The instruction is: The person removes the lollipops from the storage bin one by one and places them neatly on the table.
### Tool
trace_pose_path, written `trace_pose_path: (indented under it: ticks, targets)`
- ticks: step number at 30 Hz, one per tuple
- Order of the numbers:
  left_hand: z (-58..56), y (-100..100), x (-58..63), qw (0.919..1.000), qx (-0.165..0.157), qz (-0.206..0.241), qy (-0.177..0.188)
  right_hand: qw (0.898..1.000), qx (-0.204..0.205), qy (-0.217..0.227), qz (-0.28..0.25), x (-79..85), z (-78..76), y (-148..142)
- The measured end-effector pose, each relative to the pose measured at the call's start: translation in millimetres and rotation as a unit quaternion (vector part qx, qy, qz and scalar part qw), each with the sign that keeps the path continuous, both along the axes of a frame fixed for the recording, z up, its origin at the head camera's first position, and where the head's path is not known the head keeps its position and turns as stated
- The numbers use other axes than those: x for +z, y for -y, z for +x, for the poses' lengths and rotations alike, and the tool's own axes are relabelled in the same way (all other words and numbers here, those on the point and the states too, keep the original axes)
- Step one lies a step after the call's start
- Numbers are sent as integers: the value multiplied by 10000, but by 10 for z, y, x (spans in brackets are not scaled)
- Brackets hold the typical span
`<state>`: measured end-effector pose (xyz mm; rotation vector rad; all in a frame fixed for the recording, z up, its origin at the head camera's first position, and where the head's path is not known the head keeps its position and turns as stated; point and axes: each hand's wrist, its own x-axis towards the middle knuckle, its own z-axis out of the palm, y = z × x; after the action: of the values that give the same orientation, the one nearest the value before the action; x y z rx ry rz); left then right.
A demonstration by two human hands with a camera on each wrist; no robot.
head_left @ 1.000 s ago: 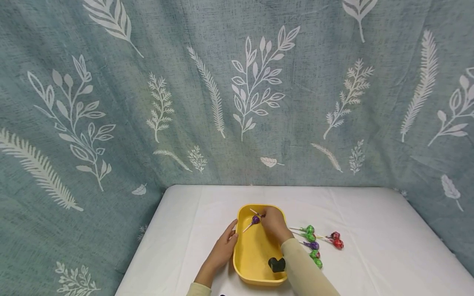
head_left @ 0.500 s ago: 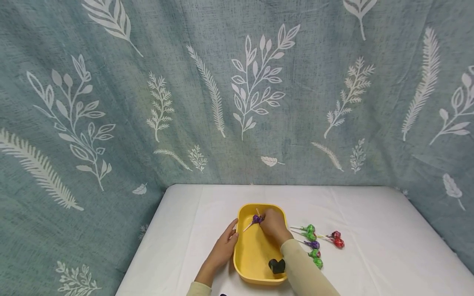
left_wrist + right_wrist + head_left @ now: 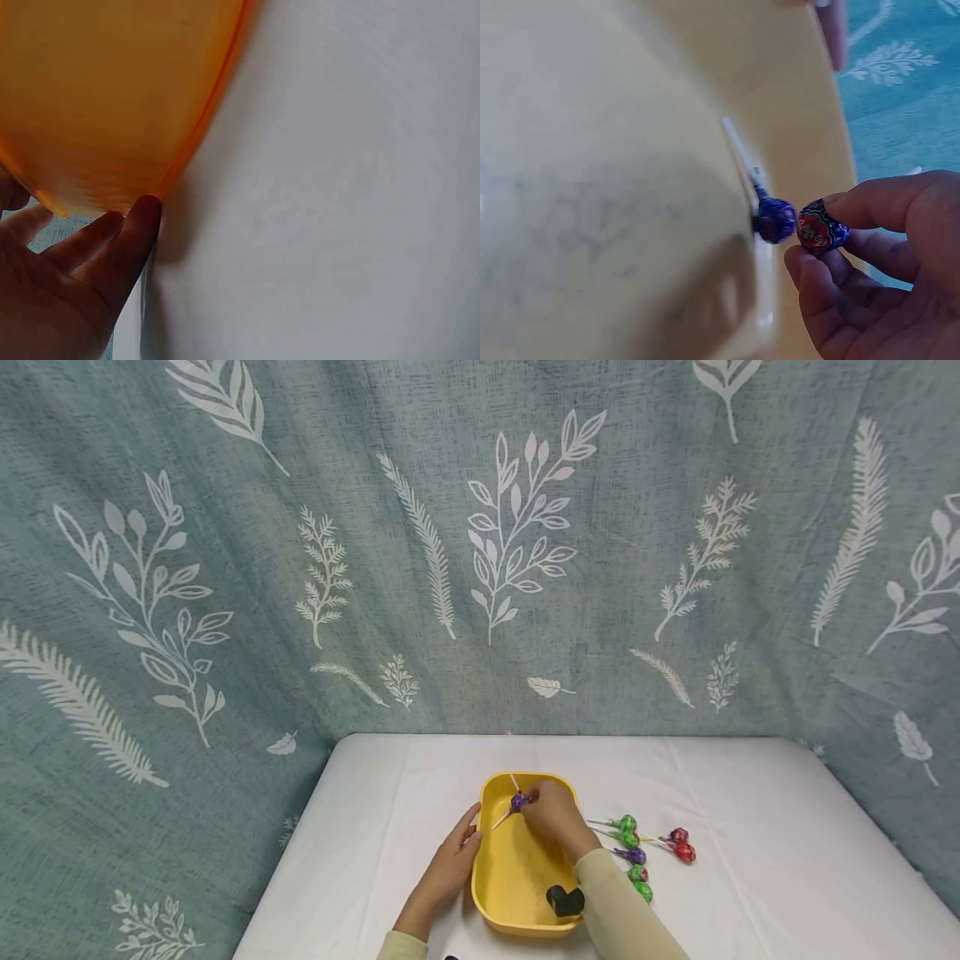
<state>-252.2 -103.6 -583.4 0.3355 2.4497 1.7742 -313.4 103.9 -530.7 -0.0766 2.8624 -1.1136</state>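
A yellow plastic tray [image 3: 517,868] stands on the white-covered table. My left hand [image 3: 450,864] rests against its left side, the fingers fairly straight along the outer wall; in the left wrist view the fingertips [image 3: 146,206] touch the tray's edge. Inside the far end, my right hand [image 3: 553,818] pinches a purple-wrapped lollipop [image 3: 821,227] by its head between thumb and fingers. Right beside it, a second purple lollipop [image 3: 776,220] lies in the tray, its white stick showing. The stick of the pinched one is hidden in the right wrist view.
Several lollipops lie right of the tray: green ones [image 3: 628,839], a purple one [image 3: 636,856] and red ones [image 3: 685,852]. A black heart-shaped piece [image 3: 565,901] shows by my right sleeve. A teal leaf-patterned curtain [image 3: 450,568] hangs behind the table.
The pinched lollipop has shifted left toward the other purple one, and its stick has swung to point more away from me. My left hand and the tray stay put.
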Motion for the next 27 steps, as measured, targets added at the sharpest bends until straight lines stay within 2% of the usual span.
trace_pose_path:
  ticks: [4,10,17,27]
  targets:
    - [-7,0,-1,10000,-19,-24,-48,9996,-92,86,-257,115,49,-5]
    - [-6,-2,-4,9999,26,-126,-5,9988,-62,-252,-414,242,144,-48]
    - [-17,-6,-3,9998,75,-146,120,9957,-15,-556,-735,282,265,-134]
    - [-16,-6,-14,9998,18,-150,95,9891,5,-925,-1145,314,460,-275]
